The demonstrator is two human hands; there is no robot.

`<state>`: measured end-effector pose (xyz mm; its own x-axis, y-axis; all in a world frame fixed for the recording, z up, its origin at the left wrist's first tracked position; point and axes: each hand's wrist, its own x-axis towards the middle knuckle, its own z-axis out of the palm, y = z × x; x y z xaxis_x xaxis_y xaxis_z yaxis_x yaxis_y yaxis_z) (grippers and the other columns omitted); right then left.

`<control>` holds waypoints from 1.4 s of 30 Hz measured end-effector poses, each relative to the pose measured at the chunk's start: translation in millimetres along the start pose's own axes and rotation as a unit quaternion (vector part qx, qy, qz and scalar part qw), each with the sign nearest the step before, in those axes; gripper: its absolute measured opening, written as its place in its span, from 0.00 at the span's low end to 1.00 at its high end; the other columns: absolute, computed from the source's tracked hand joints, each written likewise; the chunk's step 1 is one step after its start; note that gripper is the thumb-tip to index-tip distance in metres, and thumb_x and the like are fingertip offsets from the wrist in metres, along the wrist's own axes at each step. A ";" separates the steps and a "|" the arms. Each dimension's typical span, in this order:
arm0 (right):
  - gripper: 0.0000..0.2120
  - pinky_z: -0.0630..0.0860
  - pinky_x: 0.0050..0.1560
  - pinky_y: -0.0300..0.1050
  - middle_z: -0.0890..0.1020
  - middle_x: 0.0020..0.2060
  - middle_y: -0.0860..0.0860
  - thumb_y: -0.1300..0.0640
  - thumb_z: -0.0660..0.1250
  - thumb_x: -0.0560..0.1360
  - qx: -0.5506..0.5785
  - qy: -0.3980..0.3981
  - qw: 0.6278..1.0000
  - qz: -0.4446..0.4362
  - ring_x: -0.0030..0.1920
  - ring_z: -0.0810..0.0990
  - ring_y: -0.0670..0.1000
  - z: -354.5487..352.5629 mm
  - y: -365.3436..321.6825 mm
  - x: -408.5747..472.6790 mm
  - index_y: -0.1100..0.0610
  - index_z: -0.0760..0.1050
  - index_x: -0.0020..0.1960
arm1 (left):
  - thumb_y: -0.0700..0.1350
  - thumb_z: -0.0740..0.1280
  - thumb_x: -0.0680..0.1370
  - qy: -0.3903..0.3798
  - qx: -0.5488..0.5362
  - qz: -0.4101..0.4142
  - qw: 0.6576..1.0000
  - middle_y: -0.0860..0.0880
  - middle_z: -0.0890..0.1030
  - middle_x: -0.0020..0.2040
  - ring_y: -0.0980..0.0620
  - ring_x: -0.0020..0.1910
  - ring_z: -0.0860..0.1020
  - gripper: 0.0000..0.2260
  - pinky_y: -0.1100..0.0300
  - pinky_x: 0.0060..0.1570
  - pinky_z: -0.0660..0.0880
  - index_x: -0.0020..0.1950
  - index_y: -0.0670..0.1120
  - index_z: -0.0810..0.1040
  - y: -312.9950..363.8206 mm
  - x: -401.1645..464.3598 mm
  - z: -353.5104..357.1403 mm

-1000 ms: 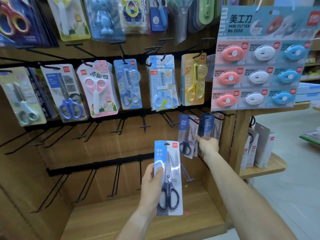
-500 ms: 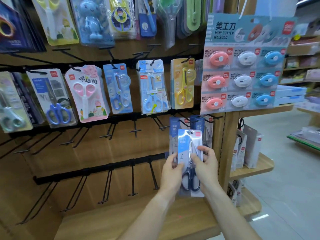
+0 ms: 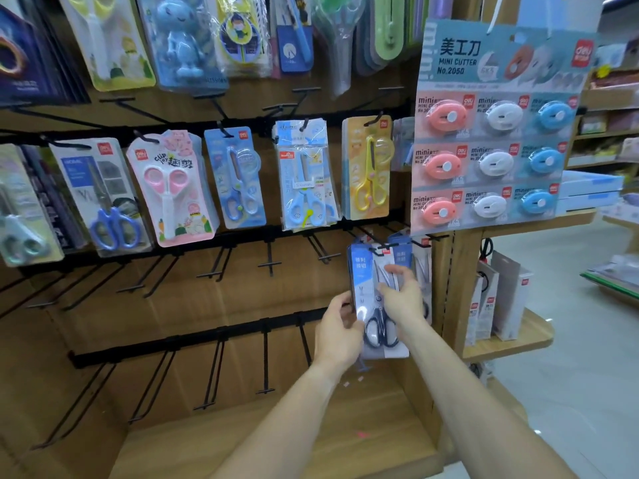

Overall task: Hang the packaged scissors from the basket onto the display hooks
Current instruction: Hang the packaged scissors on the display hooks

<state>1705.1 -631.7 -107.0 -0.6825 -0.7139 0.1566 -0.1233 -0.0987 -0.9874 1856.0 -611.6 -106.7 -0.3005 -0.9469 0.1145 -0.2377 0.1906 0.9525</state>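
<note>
Blue-and-grey carded blister pack of black-handled scissors [image 3: 375, 305] is pinched by both hands: left hand [image 3: 337, 335] on its left edge, right hand [image 3: 403, 299] across the front. Its top sits right at the black wire hook [image 3: 380, 248], in front of matching packs [image 3: 420, 267]. I'd guess light, stiffish card with slippery plastic, so hold the edges near the hole. Empty hooks [image 3: 214, 267] further left.

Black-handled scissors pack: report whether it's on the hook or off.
Cannot tell. Both hands, left hand and right hand, grip the scissors pack; its top meets the hook.
</note>
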 end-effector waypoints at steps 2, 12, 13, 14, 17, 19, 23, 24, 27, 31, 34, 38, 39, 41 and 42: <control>0.17 0.75 0.32 0.44 0.82 0.58 0.56 0.64 0.66 0.80 -0.031 -0.015 0.999 0.007 0.35 0.78 0.50 10.3 -5.1 13.6 0.45 0.73 0.61 | 0.38 0.66 0.84 -0.015 0.015 0.012 1.000 0.61 0.76 0.63 0.63 0.57 0.78 0.22 0.67 0.62 0.74 0.75 0.57 0.71 -2.7 2.6 -7.5; 0.18 0.73 0.61 0.45 0.77 0.71 0.53 0.58 0.71 0.80 -0.113 -0.027 0.993 -0.031 0.70 0.76 0.56 14.3 10.4 -0.9 0.50 0.76 0.69 | 0.46 0.64 0.86 -0.026 0.089 0.054 0.994 0.57 0.74 0.74 0.54 0.75 0.72 0.23 0.53 0.75 0.70 0.80 0.59 0.67 -36.5 1.9 -40.8; 0.18 0.71 0.61 0.44 0.78 0.69 0.52 0.57 0.72 0.80 -0.110 -0.010 0.993 -0.042 0.69 0.76 0.54 13.0 11.3 -13.0 0.50 0.77 0.68 | 0.47 0.64 0.86 -0.025 0.099 0.058 0.993 0.56 0.74 0.75 0.54 0.75 0.72 0.23 0.54 0.74 0.70 0.80 0.60 0.67 -42.1 -2.5 -48.9; 0.17 0.71 0.61 0.43 0.79 0.66 0.50 0.57 0.73 0.79 -0.098 0.003 0.994 -0.053 0.67 0.76 0.52 13.2 12.0 -27.4 0.50 0.78 0.67 | 0.48 0.64 0.86 -0.022 0.110 0.061 0.992 0.56 0.74 0.76 0.55 0.75 0.72 0.22 0.57 0.72 0.69 0.80 0.60 0.67 -47.0 -8.9 -58.7; 0.14 0.72 0.64 0.43 0.80 0.57 0.41 0.57 0.74 0.78 -0.063 -0.047 0.993 -0.085 0.64 0.77 0.46 33.6 19.0 -86.6 0.48 0.79 0.63 | 0.50 0.64 0.86 0.002 0.158 0.074 0.985 0.58 0.75 0.75 0.59 0.73 0.72 0.22 0.63 0.68 0.68 0.80 0.61 0.67 -64.9 -37.6 -99.1; 0.15 0.73 0.65 0.40 0.81 0.56 0.37 0.57 0.75 0.77 -0.051 -0.142 0.985 -0.089 0.62 0.78 0.42 63.3 28.0 -135.5 0.48 0.79 0.63 | 0.50 0.65 0.86 0.022 0.183 0.072 0.980 0.59 0.75 0.75 0.61 0.73 0.72 0.22 0.63 0.71 0.68 0.80 0.59 0.68 -81.0 -63.7 -134.4; 0.17 0.75 0.65 0.38 0.82 0.58 0.37 0.57 0.76 0.77 -0.027 -0.310 0.947 -0.075 0.61 0.78 0.35 135.3 49.8 -238.3 0.49 0.79 0.64 | 0.50 0.67 0.85 0.066 0.211 0.020 0.975 0.61 0.74 0.76 0.65 0.72 0.71 0.23 0.67 0.71 0.67 0.80 0.56 0.69 -120.5 -136.5 -220.5; 0.17 0.75 0.66 0.40 0.82 0.58 0.39 0.57 0.76 0.77 -0.022 -0.347 0.935 -0.066 0.61 0.78 0.36 154.1 55.4 -264.7 0.49 0.79 0.64 | 0.49 0.68 0.85 0.087 0.229 0.006 0.970 0.60 0.74 0.75 0.63 0.72 0.72 0.23 0.65 0.72 0.67 0.80 0.55 0.70 -131.7 -159.2 -245.1; 0.18 0.76 0.67 0.44 0.83 0.56 0.42 0.58 0.77 0.75 -0.018 -0.439 0.898 -0.039 0.60 0.80 0.38 204.2 65.5 -341.6 0.45 0.78 0.62 | 0.48 0.69 0.84 0.150 0.292 -0.051 0.943 0.56 0.77 0.73 0.53 0.65 0.79 0.22 0.56 0.69 0.73 0.78 0.53 0.73 -166.5 -234.7 -320.1; 0.21 0.79 0.63 0.52 0.83 0.52 0.37 0.58 0.78 0.74 -0.043 -0.532 0.844 -0.051 0.57 0.81 0.39 254.5 77.1 -426.1 0.40 0.76 0.60 | 0.53 0.65 0.83 0.201 0.369 -0.137 0.897 0.52 0.79 0.72 0.51 0.71 0.75 0.21 0.50 0.72 0.70 0.76 0.51 0.75 -208.1 -338.1 -399.8; 0.22 0.78 0.64 0.53 0.82 0.56 0.36 0.53 0.77 0.74 -0.087 -0.588 0.802 -0.056 0.61 0.80 0.41 275.9 89.6 -474.1 0.40 0.75 0.64 | 0.55 0.63 0.83 0.209 0.416 -0.190 0.864 0.52 0.78 0.73 0.50 0.73 0.73 0.21 0.50 0.73 0.68 0.75 0.51 0.75 -231.1 -400.2 -431.9; 0.24 0.76 0.63 0.48 0.81 0.62 0.40 0.52 0.75 0.77 -0.197 -0.615 0.757 -0.100 0.66 0.78 0.44 285.2 106.7 -509.7 0.42 0.72 0.69 | 0.52 0.66 0.82 0.213 0.459 -0.229 0.832 0.51 0.80 0.70 0.46 0.70 0.76 0.19 0.47 0.71 0.72 0.73 0.51 0.78 -265.3 -447.8 -446.1; 0.25 0.76 0.61 0.48 0.81 0.62 0.40 0.51 0.74 0.77 -0.230 -0.612 0.745 -0.132 0.66 0.78 0.45 285.3 110.2 -515.5 0.43 0.71 0.71 | 0.52 0.66 0.82 0.210 0.462 -0.237 0.828 0.51 0.81 0.70 0.45 0.69 0.77 0.20 0.47 0.70 0.72 0.73 0.51 0.78 -274.9 -455.0 -445.5; 0.26 0.76 0.55 0.49 0.81 0.63 0.39 0.49 0.73 0.77 -0.294 -0.606 0.711 -0.200 0.65 0.79 0.48 283.4 114.4 -525.8 0.43 0.69 0.72 | 0.55 0.65 0.81 0.204 0.465 -0.258 0.822 0.51 0.81 0.69 0.45 0.69 0.77 0.20 0.46 0.70 0.72 0.73 0.53 0.77 -289.7 -463.6 -440.3; 0.27 0.76 0.54 0.48 0.81 0.63 0.40 0.47 0.73 0.77 -0.321 -0.605 0.693 -0.228 0.64 0.79 0.48 282.6 115.6 -529.7 0.43 0.68 0.73 | 0.56 0.64 0.81 0.205 0.469 -0.266 0.817 0.52 0.82 0.69 0.45 0.69 0.78 0.21 0.46 0.69 0.72 0.73 0.54 0.77 -294.1 -464.9 -437.1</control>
<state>2255.9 -460.8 -310.0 0.5868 -0.8070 -0.0662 -0.6869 -0.4528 -0.5684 2469.3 -340.7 -316.6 0.3648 -0.9308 0.0236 -0.8947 -0.3435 0.2855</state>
